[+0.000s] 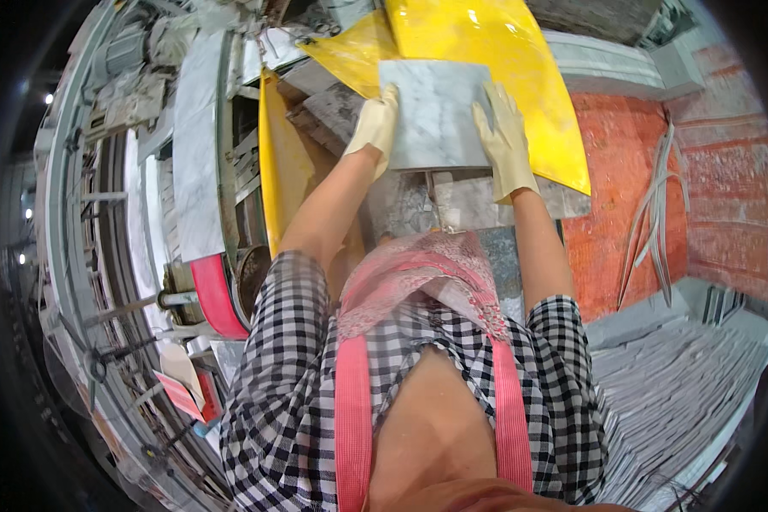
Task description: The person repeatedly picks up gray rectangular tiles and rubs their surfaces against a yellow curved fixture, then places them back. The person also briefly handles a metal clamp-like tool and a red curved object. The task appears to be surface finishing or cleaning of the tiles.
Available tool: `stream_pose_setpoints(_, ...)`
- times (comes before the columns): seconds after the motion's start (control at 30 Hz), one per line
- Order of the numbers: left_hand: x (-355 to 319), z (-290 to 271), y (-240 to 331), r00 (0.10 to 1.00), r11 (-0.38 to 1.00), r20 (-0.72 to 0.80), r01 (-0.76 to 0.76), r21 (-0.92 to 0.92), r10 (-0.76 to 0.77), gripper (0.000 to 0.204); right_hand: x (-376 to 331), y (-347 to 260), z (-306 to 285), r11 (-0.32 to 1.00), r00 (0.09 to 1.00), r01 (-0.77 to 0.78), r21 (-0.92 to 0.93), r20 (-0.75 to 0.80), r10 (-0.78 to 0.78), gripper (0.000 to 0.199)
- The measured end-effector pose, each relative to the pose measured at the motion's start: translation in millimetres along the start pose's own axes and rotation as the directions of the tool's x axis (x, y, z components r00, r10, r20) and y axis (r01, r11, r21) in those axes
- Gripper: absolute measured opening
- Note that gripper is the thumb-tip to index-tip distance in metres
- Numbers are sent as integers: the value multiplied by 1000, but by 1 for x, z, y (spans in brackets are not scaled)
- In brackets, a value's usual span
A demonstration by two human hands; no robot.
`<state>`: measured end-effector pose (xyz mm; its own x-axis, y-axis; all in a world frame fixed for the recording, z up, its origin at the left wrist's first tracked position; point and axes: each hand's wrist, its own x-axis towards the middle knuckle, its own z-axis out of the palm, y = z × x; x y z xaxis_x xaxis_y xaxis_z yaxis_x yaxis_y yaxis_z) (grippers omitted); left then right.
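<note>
A grey-veined white marble tile (441, 115) is held in front of me, between my hands, over a yellow sheet and a pale worn slab. My left hand (377, 128), in a cream glove, is closed on the tile's left edge. On the opposite edge, my right hand (505, 141) wears a matching glove and grips the tile with its fingers fairly straight along the side. Whatever lies directly under the tile is hidden.
Yellow sheeting (495, 51) drapes behind the tile, and another yellow panel (271, 162) stands at the left. Further left, marble pieces (198, 162) lie along a machine. An orange-red sheet (610, 218) with pale straps (654, 218) is at the right. Thin grey strips (674, 384) are stacked lower right.
</note>
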<state>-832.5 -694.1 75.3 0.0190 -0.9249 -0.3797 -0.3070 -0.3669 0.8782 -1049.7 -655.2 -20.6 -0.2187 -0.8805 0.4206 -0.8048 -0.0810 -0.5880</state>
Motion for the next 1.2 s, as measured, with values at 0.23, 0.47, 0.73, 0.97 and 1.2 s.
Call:
stream_pose_setpoints(0.23, 62, -92, 16, 932, 523, -61, -145, 840, 358, 57, -11, -7, 1, 980, 984, 56, -192, 176, -21, 58)
stream_pose_setpoints(0.47, 16, -387, -130, 748, 374, -441, 274, 886, 497, 37, -15, -5, -2, 966, 973, 75, -249, 229, -17, 57)
stream_pose_setpoints(0.73, -58, -550, -255, 847, 868, -461, 417, 270, -264, 85, -15, 0, -5, 971, 971, 114, -208, 228, -65, 52)
stream_pose_setpoints(0.97, -79, -503, -173, 820, 623, -474, 560, 547, -321, 86, -11, 42, -29, 980, 987, 29, -198, 159, 3, 52)
stream_pose_setpoints(1.2, -87, -501, -146, 836, 864, -529, 370, 341, -148, 62, -12, 55, -36, 978, 992, 50, -202, 126, -25, 52)
